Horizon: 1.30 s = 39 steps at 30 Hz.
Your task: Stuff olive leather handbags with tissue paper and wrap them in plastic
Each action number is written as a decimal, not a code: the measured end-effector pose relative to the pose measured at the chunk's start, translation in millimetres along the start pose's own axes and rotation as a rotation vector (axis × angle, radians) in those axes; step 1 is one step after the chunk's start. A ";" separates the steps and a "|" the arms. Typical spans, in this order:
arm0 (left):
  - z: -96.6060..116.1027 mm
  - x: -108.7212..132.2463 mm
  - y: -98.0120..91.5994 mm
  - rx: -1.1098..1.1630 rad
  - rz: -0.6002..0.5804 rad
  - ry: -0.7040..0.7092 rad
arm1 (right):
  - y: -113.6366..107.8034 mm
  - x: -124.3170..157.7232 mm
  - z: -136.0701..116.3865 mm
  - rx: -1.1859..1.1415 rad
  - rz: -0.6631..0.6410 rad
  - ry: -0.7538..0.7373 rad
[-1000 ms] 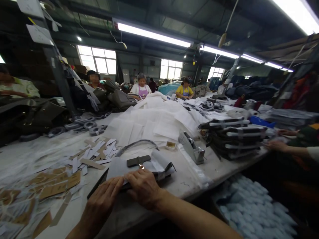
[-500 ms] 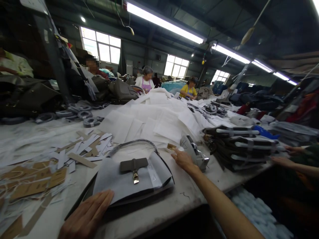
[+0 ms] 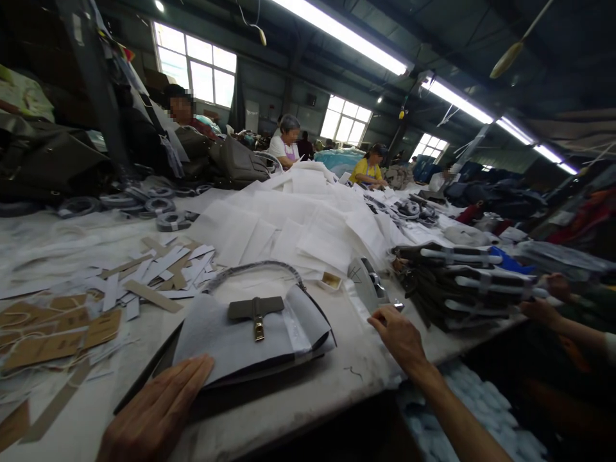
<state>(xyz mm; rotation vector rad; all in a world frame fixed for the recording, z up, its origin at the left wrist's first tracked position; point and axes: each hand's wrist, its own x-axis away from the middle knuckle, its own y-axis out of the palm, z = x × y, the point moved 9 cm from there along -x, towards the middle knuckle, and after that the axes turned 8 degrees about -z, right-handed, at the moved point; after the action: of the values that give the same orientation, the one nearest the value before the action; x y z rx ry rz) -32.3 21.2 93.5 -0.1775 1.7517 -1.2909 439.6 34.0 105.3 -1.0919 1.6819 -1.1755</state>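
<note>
A handbag (image 3: 216, 343) wrapped in grey-white protective sheet lies on the table, its dark flap tab and gold clasp (image 3: 258, 328) showing. Its wrapped handle (image 3: 255, 266) arches behind it. My left hand (image 3: 161, 398) rests flat on the bag's near left corner, fingers stretched out. To the right of the bag, my right hand (image 3: 397, 333) is at the front of a grey tape dispenser (image 3: 368, 285). Its thumb and forefinger are pinched together; what they hold, if anything, I cannot make out. Behind the bag's right side sits a small open box (image 3: 331, 280).
White sheets (image 3: 298, 218) are heaped behind the bag. Paper strips (image 3: 158, 276) and brown tags (image 3: 52, 340) lie at left. Dark bundled bags (image 3: 462, 289) are stacked at right, near a co-worker's hands (image 3: 543, 311). Other people sit farther back.
My right hand has moved from the small box toward me and to the right, to the front of the tape dispenser. My left hand stays on the bag. The view has shifted slightly.
</note>
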 end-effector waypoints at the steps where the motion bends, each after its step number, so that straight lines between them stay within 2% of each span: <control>1: 0.7 -0.8 -1.4 -0.004 0.012 0.001 | 6.0 6.0 7.6 -0.011 -0.005 0.012; 4: 3.5 -3.2 -7.1 -0.024 0.046 0.008 | 23.8 15.9 20.8 -0.056 -0.024 0.037; 6: 4.3 -3.9 -9.0 -0.027 0.054 0.012 | 27.5 18.9 22.1 -0.067 -0.014 0.033; 11: -2.1 -0.8 -5.7 -0.011 0.074 -0.003 | 13.7 23.2 15.9 -0.072 0.040 -0.009; 14: -8.5 2.3 -5.2 -0.014 0.117 -0.018 | -3.4 27.8 0.1 -0.136 0.143 -0.059; 16: -13.1 3.2 -6.9 -0.006 0.138 -0.040 | -11.9 35.4 -23.3 -0.265 0.208 -0.140; 18: -18.5 2.9 -10.3 0.017 0.144 -0.085 | -8.9 47.5 -58.6 -0.411 0.186 -0.253; 20: -23.9 1.9 -16.4 0.054 0.157 -0.143 | 8.0 64.8 -102.1 -0.516 0.069 -0.367; 24: -33.9 0.6 -30.0 0.112 0.212 -0.270 | 58.1 109.7 -186.0 -0.587 -0.214 -0.610; 26: -39.4 1.9 -35.0 0.123 0.256 -0.335 | 73.5 125.8 -212.9 -0.578 -0.286 -0.730; 28: -43.3 3.8 -37.6 0.136 0.293 -0.379 | 78.5 128.9 -223.1 -0.592 -0.330 -0.778; 30: -45.3 4.8 -37.8 0.155 0.307 -0.398 | 74.6 118.1 -214.2 -0.647 -0.342 -0.725; 31: -45.8 5.0 -37.4 0.167 0.308 -0.403 | 70.6 108.9 -202.1 -0.669 -0.318 -0.660; 34: -46.4 5.0 -35.0 0.212 0.293 -0.413 | 60.6 78.2 -135.7 -0.611 -0.102 -0.317; 36: -46.2 5.3 -33.5 0.236 0.286 -0.413 | 66.6 67.8 -92.3 -0.471 0.006 -0.133; 38: -46.1 5.6 -32.5 0.250 0.282 -0.414 | 83.9 62.9 -75.0 -0.303 0.028 -0.104; 39: -46.0 5.7 -32.4 0.254 0.283 -0.414 | 94.2 61.8 -79.0 -0.226 0.025 -0.146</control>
<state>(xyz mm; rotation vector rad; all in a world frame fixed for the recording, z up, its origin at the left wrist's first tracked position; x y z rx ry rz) -81.6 34.9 117.7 -0.0437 1.2039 -1.1588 327.8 16.1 27.1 -1.2589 1.7374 -0.8827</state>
